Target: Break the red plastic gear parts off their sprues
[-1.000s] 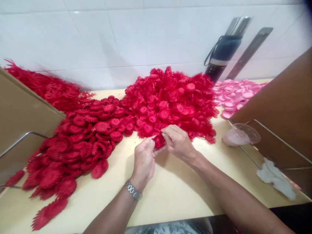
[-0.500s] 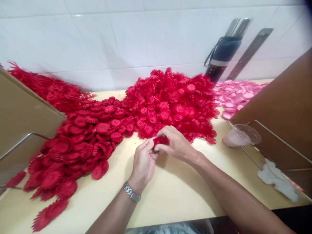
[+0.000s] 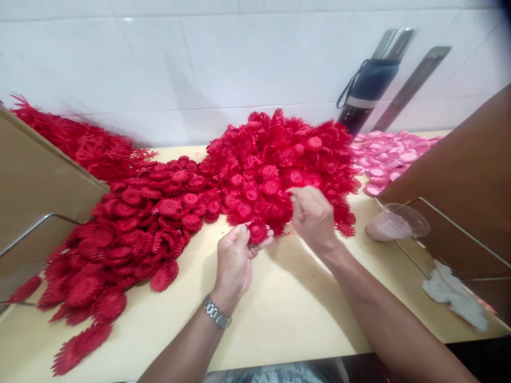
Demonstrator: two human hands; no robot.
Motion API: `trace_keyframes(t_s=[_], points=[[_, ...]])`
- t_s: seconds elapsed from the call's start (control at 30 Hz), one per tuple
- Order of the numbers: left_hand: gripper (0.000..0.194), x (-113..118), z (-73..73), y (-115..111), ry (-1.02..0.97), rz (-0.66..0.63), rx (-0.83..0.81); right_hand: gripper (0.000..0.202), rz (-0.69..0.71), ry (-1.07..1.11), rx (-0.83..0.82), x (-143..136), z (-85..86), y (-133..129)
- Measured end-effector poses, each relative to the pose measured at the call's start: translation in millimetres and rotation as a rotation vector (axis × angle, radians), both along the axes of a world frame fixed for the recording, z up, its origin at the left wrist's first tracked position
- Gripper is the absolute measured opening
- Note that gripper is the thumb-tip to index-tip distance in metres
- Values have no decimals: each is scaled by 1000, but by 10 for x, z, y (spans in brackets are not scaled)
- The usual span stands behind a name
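My left hand, a metal watch on its wrist, holds a dark red petalled artificial flower piece between thumb and fingers. Up and to the right, my right hand is closed, thumb against curled fingers, at the front of a heap of bright red flower pieces. Whatever those fingertips hold is too small or hidden to make out. Left of my hands spreads a pile of flatter dark red flower discs, notched at their edges. Both hands are above the pale yellow tabletop.
Spiky red cut-outs lie at the back left, pink petals at the back right. A dark blue flask stands by the tiled wall. Along the right board are a clear plastic cup and a crumpled white cloth.
My right hand has come away from the flower piece and moved right and up toward the bright red heap. My left hand keeps the flower piece, now showing its face.
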State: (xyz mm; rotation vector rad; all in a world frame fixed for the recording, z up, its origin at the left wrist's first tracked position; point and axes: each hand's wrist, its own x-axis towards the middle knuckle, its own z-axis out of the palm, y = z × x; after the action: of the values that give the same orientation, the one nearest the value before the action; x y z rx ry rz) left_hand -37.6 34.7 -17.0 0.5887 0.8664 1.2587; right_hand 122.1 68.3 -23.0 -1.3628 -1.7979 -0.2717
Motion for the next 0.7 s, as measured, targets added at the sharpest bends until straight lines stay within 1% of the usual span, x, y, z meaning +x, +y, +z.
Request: trace_keyframes(t_s=[0.07,0.1,0.13,0.17,0.2,0.3,0.33,0.4,0.5,0.57,0.63,0.7], points=[[17,-15,-3,-2,-5,-18,-17,28,-158,-65,42,151,48,48],[17,-19,-4,-2,-10,-23,-23,27,-197,-73,58,193,75,57],[17,-19,-5,-1,-19,-31,-25,26,-193,-62,64,202,99,53],[16,-17,-5,1,-28,-39,-23,25,-140,-35,50,176,119,37],[15,-12,-5,4,-33,-48,-18,24,-44,-1,4,120,131,11],[11,8,-6,12,-19,-59,5,16,316,83,-254,-130,132,-86],[11,15,-9,13,-8,-61,12,12,397,111,-326,-204,124,-113],[11,24,-20,9,6,-66,28,7,469,188,-400,-297,105,-144],[10,26,-39,-6,16,-70,49,5,508,286,-420,-324,75,-154],[10,21,-46,-12,32,-66,58,10,516,273,-389,-322,45,-152],[13,16,-47,-12,40,-52,70,16,461,202,-288,-317,6,-140],[16,12,-45,-7,36,-21,76,21,344,100,-157,-274,-24,-111]])
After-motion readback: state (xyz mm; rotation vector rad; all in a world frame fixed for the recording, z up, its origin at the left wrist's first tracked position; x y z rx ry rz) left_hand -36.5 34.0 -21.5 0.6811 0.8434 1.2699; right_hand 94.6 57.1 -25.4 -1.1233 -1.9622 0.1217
